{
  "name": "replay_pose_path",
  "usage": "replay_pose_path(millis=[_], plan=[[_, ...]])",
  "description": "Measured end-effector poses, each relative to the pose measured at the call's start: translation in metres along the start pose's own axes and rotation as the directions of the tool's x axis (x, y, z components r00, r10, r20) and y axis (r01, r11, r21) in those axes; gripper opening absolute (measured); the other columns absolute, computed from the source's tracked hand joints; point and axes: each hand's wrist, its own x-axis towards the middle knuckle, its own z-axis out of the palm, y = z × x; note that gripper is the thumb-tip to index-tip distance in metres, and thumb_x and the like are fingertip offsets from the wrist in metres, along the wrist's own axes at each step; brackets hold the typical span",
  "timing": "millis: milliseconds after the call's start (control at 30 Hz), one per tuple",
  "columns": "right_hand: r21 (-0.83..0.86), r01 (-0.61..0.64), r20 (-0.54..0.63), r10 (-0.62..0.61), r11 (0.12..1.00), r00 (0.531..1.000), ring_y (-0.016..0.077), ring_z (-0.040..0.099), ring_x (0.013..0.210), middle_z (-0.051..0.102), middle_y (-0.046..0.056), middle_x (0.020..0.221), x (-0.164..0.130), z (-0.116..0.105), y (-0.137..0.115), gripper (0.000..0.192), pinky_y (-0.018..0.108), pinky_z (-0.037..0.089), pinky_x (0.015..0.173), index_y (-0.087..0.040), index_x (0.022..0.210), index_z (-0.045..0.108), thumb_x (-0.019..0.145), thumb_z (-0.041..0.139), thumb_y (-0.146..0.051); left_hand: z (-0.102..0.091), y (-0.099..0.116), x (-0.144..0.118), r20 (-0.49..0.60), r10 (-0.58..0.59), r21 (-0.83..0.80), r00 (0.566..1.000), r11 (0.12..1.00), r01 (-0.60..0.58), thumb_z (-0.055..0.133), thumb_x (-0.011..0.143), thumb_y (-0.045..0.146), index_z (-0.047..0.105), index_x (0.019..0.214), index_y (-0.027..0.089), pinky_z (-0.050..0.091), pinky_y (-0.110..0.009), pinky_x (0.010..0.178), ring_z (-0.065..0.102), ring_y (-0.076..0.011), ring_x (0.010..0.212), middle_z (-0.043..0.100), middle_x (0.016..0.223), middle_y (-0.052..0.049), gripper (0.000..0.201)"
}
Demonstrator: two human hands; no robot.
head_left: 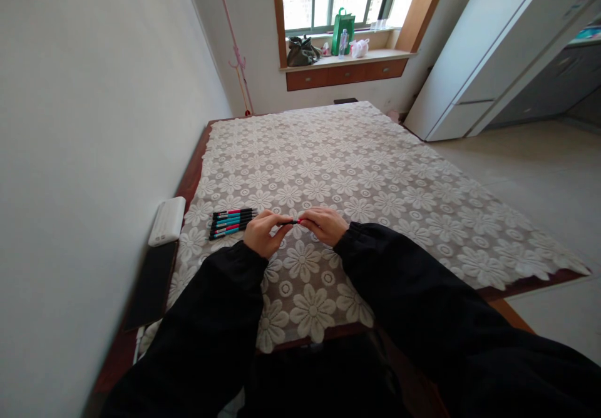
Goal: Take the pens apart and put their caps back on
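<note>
A black pen with a pink band [292, 222] is held level between both hands, just above the lace tablecloth [375, 180]. My left hand [263, 231] pinches its left end and my right hand [323, 224] grips its right end. The pen's ends are hidden inside the fingers. To the left of my left hand, a row of several black pens with teal and pink grips [231, 222] lies side by side on the cloth, a little apart from the hand.
A white box [168, 220] and a flat black device [151, 283] lie by the wall at the table's left edge. The white wall runs close along the left. A white refrigerator [483, 55] stands far right, and bags sit on the windowsill [342, 59].
</note>
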Motion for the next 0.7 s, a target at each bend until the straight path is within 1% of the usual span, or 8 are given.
replay_pose_path(millis=[100,167,233,367,500,567,633,700], plan=[[0.005,-0.029,-0.032,0.029,1.000,0.999,0.0177,0.063,0.078,0.071,0.004,0.088,0.0001,-0.0005,-0.0009,0.016,0.029,0.044,0.075,-0.021,0.108,0.064,0.101,0.057,-0.034,0.0002,-0.0003,-0.0005,-0.004,-0.018,0.013,1.000,1.000,0.018,0.073,0.090,0.030,0.077,0.103,0.023,0.058,-0.030,0.071,0.068,-0.0161,0.075,0.074,0.082,-0.003,0.014],[0.005,-0.036,-0.044,0.037,0.999,0.998,0.0174,0.062,0.075,0.070,0.003,0.086,0.0002,-0.0009,-0.0014,0.014,0.029,0.044,0.073,-0.021,0.105,0.063,0.098,0.061,-0.033,0.0001,-0.0007,-0.0006,0.004,-0.023,0.010,1.000,1.000,0.023,0.071,0.091,0.030,0.077,0.103,0.024,0.058,-0.031,0.071,0.068,-0.0163,0.076,0.074,0.084,-0.003,0.014],[-0.015,-0.014,-0.024,0.014,1.000,1.000,0.0176,0.062,0.076,0.070,0.004,0.084,0.0005,-0.0012,-0.0012,0.013,0.029,0.043,0.073,-0.021,0.098,0.064,0.100,0.058,-0.032,-0.0002,-0.0009,-0.0004,0.015,-0.014,0.009,1.000,1.000,0.013,0.070,0.092,0.031,0.076,0.103,0.024,0.058,-0.031,0.072,0.068,-0.0168,0.077,0.075,0.085,-0.003,0.014],[-0.073,0.014,0.025,-0.013,0.997,1.000,0.0183,0.063,0.078,0.071,0.006,0.084,0.0008,-0.0014,-0.0001,0.026,0.030,0.041,0.072,-0.020,0.093,0.067,0.105,0.048,-0.034,-0.0012,0.0014,0.0008,0.034,-0.001,0.020,0.999,1.000,0.001,0.068,0.093,0.031,0.076,0.101,0.025,0.057,-0.033,0.074,0.068,-0.0181,0.079,0.076,0.086,-0.003,0.013],[-0.072,0.013,-0.008,-0.014,0.997,1.000,0.0184,0.063,0.079,0.072,0.006,0.085,0.0007,-0.0021,-0.0009,0.028,0.030,0.042,0.073,-0.020,0.096,0.069,0.106,0.048,-0.037,-0.0033,0.0064,0.0024,0.016,-0.074,0.046,0.997,0.996,0.073,0.068,0.092,0.036,0.074,0.106,0.024,0.055,-0.032,0.075,0.067,-0.0177,0.078,0.076,0.086,-0.003,0.019],[-0.068,0.026,-0.040,-0.028,0.997,0.999,0.0188,0.063,0.080,0.073,0.006,0.086,0.0008,-0.0028,-0.0016,0.028,0.030,0.043,0.074,-0.020,0.098,0.069,0.105,0.049,-0.039,-0.0044,0.0066,0.0030,-0.001,-0.141,0.091,0.990,0.986,0.141,0.065,0.094,0.040,0.075,0.098,0.023,0.054,-0.031,0.072,0.066,-0.0177,0.076,0.075,0.082,-0.003,0.020],[-0.077,0.033,-0.062,-0.038,0.996,0.997,0.0192,0.063,0.080,0.073,0.007,0.087,0.0008,-0.0032,-0.0019,0.030,0.031,0.043,0.075,-0.020,0.099,0.070,0.105,0.049,-0.040,-0.0046,0.0045,0.0033,0.010,-0.198,0.137,0.980,0.971,0.195,0.058,0.097,0.042,0.074,0.080,0.022,0.051,-0.030,0.067,0.063,-0.0174,0.070,0.070,0.070,-0.002,0.031],[-0.096,0.029,-0.059,-0.034,0.995,0.998,0.0193,0.063,0.080,0.074,0.007,0.087,0.0008,-0.0033,-0.0016,0.031,0.032,0.043,0.075,-0.020,0.099,0.070,0.106,0.047,-0.039,-0.0040,0.0016,0.0029,0.036,-0.195,0.142,0.980,0.972,0.188,0.055,0.099,0.041,0.071,0.071,0.022,0.048,-0.030,0.063,0.061,-0.0170,0.066,0.066,0.062,-0.002,0.037]])
